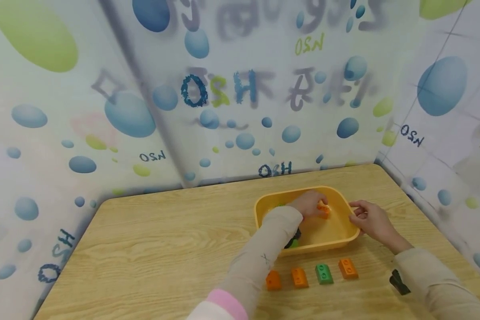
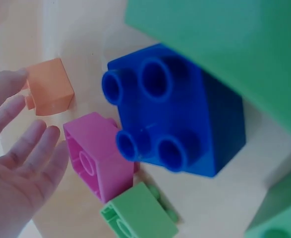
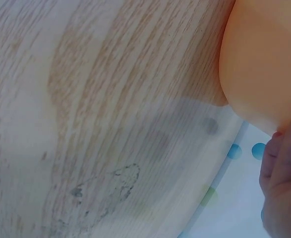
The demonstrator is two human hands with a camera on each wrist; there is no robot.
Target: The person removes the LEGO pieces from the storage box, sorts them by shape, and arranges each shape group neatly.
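Note:
My left hand reaches into a yellow plastic bin. Thumb and finger pinch an orange toy brick at its studded edge, while the other fingers spread loosely below. Beside that hand in the left wrist view lie a pink brick, a large blue brick and a small green brick. Part of a big green piece fills the upper right corner. With bent fingers my right hand holds the bin's right rim; in the right wrist view it grips the bin wall.
In front of the bin several bricks stand in a row on the wooden table, among them a green brick and an orange one. A dark piece lies by the right sleeve. Patterned walls border the table.

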